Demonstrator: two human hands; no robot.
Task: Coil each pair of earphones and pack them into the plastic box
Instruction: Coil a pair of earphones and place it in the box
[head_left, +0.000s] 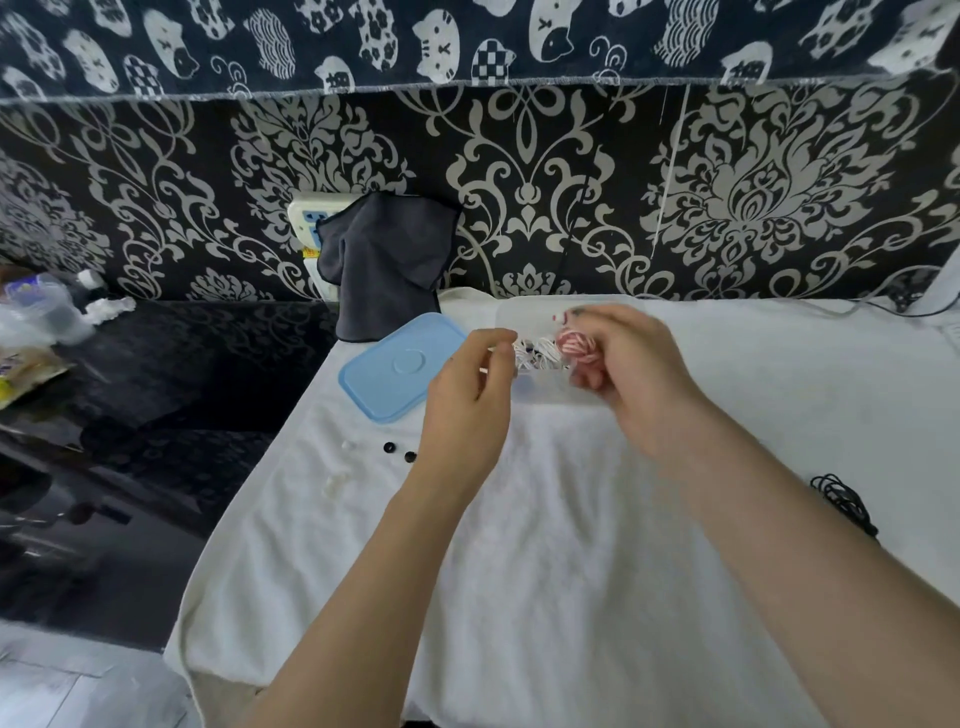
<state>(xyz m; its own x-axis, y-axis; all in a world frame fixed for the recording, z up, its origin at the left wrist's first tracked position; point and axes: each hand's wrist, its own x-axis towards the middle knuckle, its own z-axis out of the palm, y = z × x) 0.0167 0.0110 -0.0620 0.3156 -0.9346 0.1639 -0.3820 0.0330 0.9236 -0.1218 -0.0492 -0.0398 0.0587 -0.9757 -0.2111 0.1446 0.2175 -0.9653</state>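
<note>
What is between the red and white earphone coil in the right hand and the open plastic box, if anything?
Nothing visible. The right hand holds the red and white coil directly over the open plastic box; the blue lid lies off to the left.

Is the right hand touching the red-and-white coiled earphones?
Touching. The head view shows the right hand with its fingers curled round the red-and-white coiled earphones, over the plastic box.
</note>
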